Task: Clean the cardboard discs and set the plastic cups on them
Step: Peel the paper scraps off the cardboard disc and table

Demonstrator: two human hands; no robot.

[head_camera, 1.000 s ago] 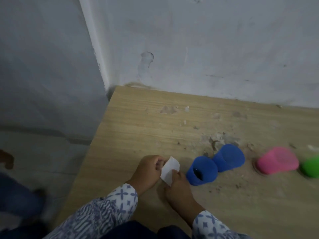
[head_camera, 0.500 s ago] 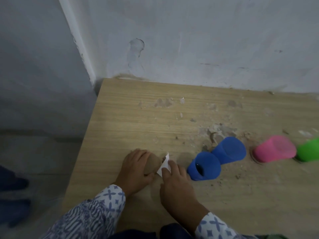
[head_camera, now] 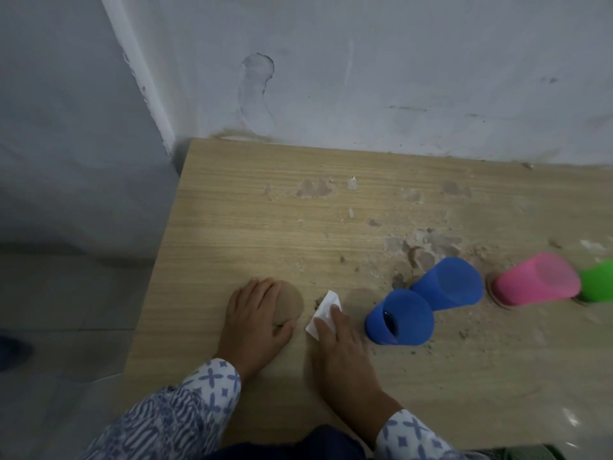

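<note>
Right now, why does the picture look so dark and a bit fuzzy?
Head view: the light is dim and bluish, and everything looks slightly soft; there is a small glare on the table at bottom right; the wide lens bends the wall corner.

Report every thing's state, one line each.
Left hand: flat on cardboard disc.
Right hand: pressing white paper down.
Near blue cup: on its side, mouth visible.
Far blue cup: upside down.
Pink cup: upside down on another disc.
Green cup: partly out of frame.
</note>
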